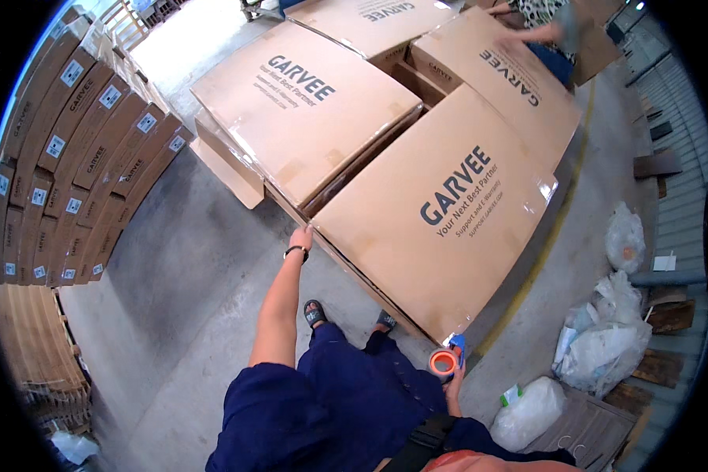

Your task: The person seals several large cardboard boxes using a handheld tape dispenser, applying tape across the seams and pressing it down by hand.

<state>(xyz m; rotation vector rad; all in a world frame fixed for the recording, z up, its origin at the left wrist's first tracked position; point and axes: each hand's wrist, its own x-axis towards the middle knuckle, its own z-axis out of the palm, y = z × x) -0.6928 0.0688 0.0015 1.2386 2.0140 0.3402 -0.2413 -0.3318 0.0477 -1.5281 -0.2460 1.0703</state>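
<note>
A large flat cardboard box (440,228) with dark print lies in front of me on a stack. My left hand (300,237), a dark band on its wrist, presses on the box's near left corner. My right hand (453,385) grips a tape dispenser (447,359) with an orange roll and blue frame, held against the box's near right corner.
More flat boxes (303,102) lie beyond, where another person (539,27) leans over one at the top right. Stacked narrow cartons (79,157) line the left. Wooden pallets (35,346) stand at lower left. White plastic bags (606,338) sit on the floor at right.
</note>
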